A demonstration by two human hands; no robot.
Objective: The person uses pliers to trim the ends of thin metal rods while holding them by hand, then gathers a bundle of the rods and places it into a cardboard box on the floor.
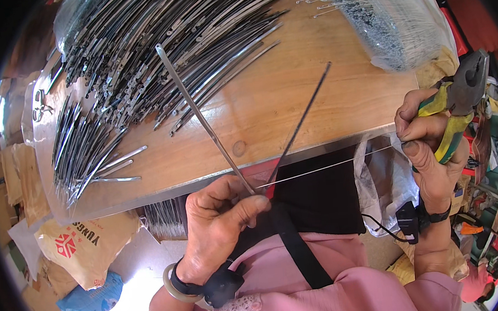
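My left hand point(216, 222) is closed, its thumb and fingers pinching the lower ends of two thin metal strips at the table's near edge. One silvery strip point(196, 110) leans up to the left and a darker strip point(304, 116) leans up to the right, so they spread in a V. From that pinch a thin straight wire point(331, 165) runs to my right hand point(440, 167), whose thumb and fingertips grip its far end. The same hand also holds pliers point(470, 82) with yellow-green handles, jaws pointing up. My left fingers hide how wire and strips meet.
A large heap of dark metal strips point(136, 65) covers the table's point(361, 100) left half, with a smaller bundle point(84, 148) nearer me. Looped wires lie in a clear plastic bag point(382, 22) at the far right. A paper sack point(86, 244) stands below left.
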